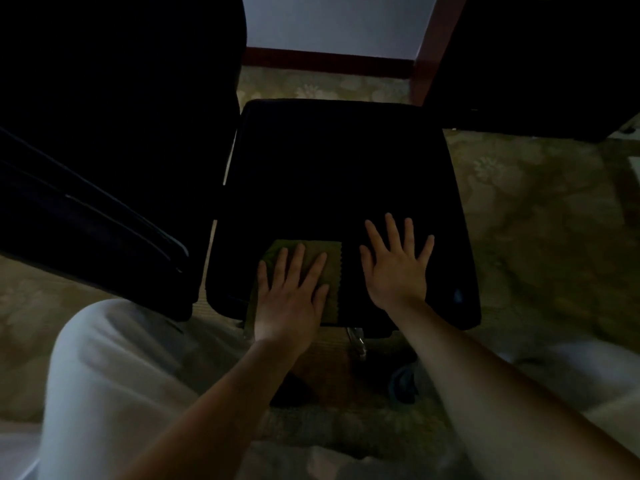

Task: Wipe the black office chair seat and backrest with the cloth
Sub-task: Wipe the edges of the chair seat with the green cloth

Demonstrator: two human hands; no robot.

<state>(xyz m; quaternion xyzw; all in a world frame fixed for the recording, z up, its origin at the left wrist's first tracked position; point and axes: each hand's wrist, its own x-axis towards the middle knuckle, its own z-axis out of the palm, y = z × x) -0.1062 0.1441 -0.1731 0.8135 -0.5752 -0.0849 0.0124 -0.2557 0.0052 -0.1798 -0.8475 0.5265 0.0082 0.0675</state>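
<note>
the black office chair seat point(339, 174) is seen from above in dim light, and the cloth point(325, 245), a green piece with a zigzag-cut edge, is laid flat on the seat's near left part, its near edge reaching the seat's front rim. the left hand point(289, 299) is spread on top of the cloth with fingers straight and slightly apart, palm down; nothing is pinched or curled round. this flat hold is judged to be chosen so that pressure is shared across the whole cloth and a wide strip of upholstery is covered with each pass. the right hand point(394, 271) is likewise laid open, fingers fanned, directly on the bare seat just beside the cloth and not touching it. it is probably placed there to steady the seat, since a chair on a swivel column point(358, 341) may turn under a sideways push. the far half of the seat is judged not yet reached by the cloth's present position. the large dark form at the left, taken to be the backrest point(114, 133), is touched by neither hand, though little detail can be made out in the gloom. pale trousers point(104, 375) and a patterned carpet point(536, 220) are seen around the chair.
</note>
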